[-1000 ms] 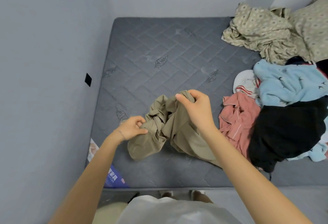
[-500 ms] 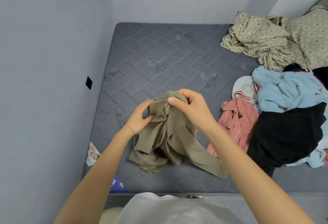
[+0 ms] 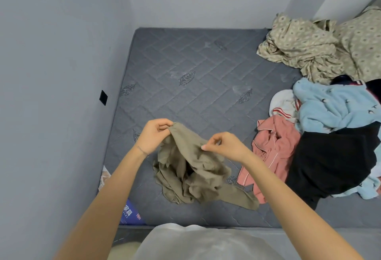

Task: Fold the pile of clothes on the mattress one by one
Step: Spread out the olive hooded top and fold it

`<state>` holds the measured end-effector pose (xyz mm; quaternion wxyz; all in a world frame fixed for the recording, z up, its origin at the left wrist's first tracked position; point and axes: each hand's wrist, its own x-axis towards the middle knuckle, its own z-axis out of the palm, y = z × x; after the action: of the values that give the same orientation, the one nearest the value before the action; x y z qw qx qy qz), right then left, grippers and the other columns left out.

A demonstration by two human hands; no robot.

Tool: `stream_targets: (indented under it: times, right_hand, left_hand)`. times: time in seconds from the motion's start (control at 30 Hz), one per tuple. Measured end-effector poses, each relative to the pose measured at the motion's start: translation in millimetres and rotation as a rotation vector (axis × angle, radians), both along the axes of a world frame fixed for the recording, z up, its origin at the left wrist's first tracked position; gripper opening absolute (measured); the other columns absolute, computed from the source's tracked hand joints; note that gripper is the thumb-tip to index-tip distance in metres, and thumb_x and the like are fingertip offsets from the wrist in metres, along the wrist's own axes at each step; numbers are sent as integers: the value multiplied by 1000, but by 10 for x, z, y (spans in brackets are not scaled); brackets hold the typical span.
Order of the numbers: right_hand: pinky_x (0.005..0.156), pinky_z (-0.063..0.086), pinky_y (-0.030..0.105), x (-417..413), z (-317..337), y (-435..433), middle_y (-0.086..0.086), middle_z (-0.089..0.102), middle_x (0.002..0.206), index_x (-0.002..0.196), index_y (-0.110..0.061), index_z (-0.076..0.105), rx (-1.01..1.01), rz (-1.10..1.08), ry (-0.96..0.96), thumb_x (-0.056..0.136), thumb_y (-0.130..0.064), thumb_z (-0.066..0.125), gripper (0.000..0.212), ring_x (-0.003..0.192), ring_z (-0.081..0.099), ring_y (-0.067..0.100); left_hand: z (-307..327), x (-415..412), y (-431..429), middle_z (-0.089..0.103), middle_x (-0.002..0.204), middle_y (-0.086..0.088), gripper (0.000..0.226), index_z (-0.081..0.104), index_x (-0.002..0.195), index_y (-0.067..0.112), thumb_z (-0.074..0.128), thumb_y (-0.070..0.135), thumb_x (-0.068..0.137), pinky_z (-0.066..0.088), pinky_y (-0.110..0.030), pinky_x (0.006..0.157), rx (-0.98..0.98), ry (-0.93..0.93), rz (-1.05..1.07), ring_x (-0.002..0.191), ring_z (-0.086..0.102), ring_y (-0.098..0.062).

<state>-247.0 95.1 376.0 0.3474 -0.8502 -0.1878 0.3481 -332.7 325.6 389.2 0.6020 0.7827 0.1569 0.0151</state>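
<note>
I have one khaki garment (image 3: 191,175) near the front edge of the mattress (image 3: 185,64), its top hem lifted and the rest bunched on the quilting. My left hand (image 3: 153,134) pinches the hem with curled fingers; my right hand (image 3: 226,146) pinches it too, nearby. Bare mattress runs beyond them to the far edge and the left wall (image 3: 51,95). On the right lies a pile (image 3: 329,136): pink, white, blue and black, four pieces I can count.

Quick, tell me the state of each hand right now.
Left hand: pinching the top edge of the khaki garment.
Right hand: pinching the same edge, further along.
</note>
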Motion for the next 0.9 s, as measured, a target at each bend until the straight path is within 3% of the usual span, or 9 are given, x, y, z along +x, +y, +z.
stream_targets:
  times: [0.1,0.17,0.27,0.33,0.4,0.5,0.6,0.73,0.9]
  right_hand:
    - [77,39,5,29,-131,110,-7,65,115,113,-22,66,93,-113,12,82,-44,72,39,98,58,4]
    - [105,36,23,42,-196,159,-3,45,144,141,-24,44,142,-144,99,85,-51,65,65,130,44,14]
    - [117,21,34,25,-233,215,-11,24,154,152,-34,18,216,-82,262,78,-65,59,90,142,20,7]
    - [108,29,23,5,-230,258,-18,37,143,148,-36,29,275,-19,268,84,-57,61,75,132,32,-2]
    - [90,39,22,7,-215,337,-6,62,120,124,-21,60,312,-9,215,89,-45,62,42,105,53,3]
    - [64,32,31,29,-153,430,10,47,70,75,5,57,354,-51,147,90,-39,64,47,66,41,16]
    - [56,21,31,113,-77,444,4,30,60,60,-7,42,363,-161,25,91,-29,65,45,57,28,12]
    - [51,18,27,210,101,460,-7,20,54,55,-22,25,446,-298,40,91,-26,66,54,50,20,8]
    - [60,27,26,163,339,613,4,31,60,60,-15,40,519,-232,153,93,-25,63,42,60,34,10]
  left_hand:
    - [108,-12,-74,73,75,9,23,70,86,12,57,-7,90,55,-20,75,-66,0,-12,75,67,-3]
    - [176,-13,-124,73,75,8,23,69,84,11,56,-7,90,55,-19,71,-87,9,-53,74,68,-4]
    - [292,-32,-163,73,75,7,24,69,83,11,55,-8,90,53,-17,66,-119,-21,-79,70,68,-3]
    - [384,-52,-144,73,75,6,25,68,84,10,54,-10,90,54,-19,67,-135,-57,-62,71,67,-4]
    - [458,-63,-102,73,74,6,27,67,85,10,52,-12,89,53,-20,69,-146,-97,-17,71,66,-4]
    - [524,-82,-37,73,75,6,21,67,92,5,52,-10,90,54,-18,72,-150,-121,38,73,67,-4]
    - [490,-123,65,74,83,5,18,67,97,6,55,-6,91,52,-19,77,-122,-45,41,82,68,-6]
    - [307,-181,144,67,115,-1,27,63,110,15,61,-2,89,45,-32,103,-2,151,-30,114,60,-16]
    - [187,-84,-175,49,134,17,48,46,126,32,69,16,87,30,-15,108,9,74,-127,130,40,5]
